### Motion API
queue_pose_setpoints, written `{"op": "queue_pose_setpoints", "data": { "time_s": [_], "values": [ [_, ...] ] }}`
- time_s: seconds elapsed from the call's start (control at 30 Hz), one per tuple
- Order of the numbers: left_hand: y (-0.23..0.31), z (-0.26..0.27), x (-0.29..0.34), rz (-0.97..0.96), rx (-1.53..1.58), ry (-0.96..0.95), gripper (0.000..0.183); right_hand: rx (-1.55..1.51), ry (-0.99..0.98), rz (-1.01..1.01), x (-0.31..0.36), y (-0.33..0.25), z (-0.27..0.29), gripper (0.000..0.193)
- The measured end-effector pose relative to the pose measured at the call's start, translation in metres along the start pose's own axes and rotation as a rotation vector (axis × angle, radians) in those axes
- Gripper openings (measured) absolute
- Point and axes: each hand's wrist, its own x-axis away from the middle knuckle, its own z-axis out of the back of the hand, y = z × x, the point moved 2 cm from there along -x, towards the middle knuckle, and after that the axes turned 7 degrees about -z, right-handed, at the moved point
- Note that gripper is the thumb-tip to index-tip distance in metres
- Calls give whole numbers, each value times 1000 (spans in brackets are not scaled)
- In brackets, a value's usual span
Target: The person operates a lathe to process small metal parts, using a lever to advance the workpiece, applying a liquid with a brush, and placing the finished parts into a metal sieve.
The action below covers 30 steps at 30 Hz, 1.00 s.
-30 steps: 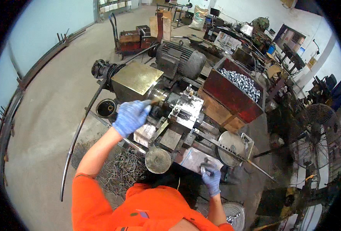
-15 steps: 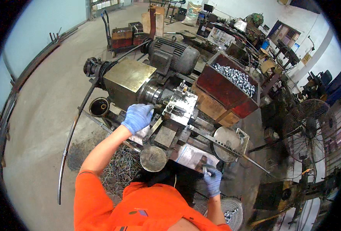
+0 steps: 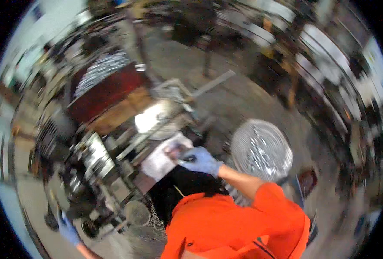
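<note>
Right hand (image 3: 200, 161): though fingers curl by the right edge of paper (image 3: 157, 163), contents unclear.
Left hand (image 3: 69, 229): near left, blurred; cannot tell.
Basket (image 3: 278, 140): right, gap between.

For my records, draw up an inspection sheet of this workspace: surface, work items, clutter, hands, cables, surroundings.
Surface: pale sheet lies in front of the machine; motion blur hides finer marks.
Work items: red bin filled with small metal parts; more parts in a round ribbed basket to the right.
Clutter: nothing seen that is clearly stray; too blurred for certainty.
Hands: both in blue gloves; right hand at the sheet's right edge, left hand at lower left by the machine; grips unclear.
Cables: nothing seen clearly enough to call a cable.
Surroundings: grey floor, with smeared, unidentifiable equipment beyond.
</note>
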Motion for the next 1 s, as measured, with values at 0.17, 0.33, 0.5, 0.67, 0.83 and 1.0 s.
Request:
{"op": "queue_pose_setpoints", "data": {
  "time_s": [0.17, 0.33, 0.5, 0.67, 0.83, 1.0],
  "values": [
    [43, -23, -20, 73, 25, -38, 49, 28, 213, -262, 39, 66, 26, 36],
    [43, 10, -9, -409, -79, 303, 40, 192, 226, -709, 95, 136, 98, 48],
    [37, 37, 31, 86, 149, 281, 38, 941, 250, -742, 114, 223, 188, 57],
    [10, 39, 46, 70, 135, 318, 38, 695, 79, -1012, 80, 275, 223, 53],
    [17, 37, 50, 142, 191, 259, 39, 783, -35, -1095, 74, 295, 228, 56],
    [20, 35, 49, 150, 154, 222, 39, 834, 112, -977, 77, 272, 229, 57]
  ]
}}
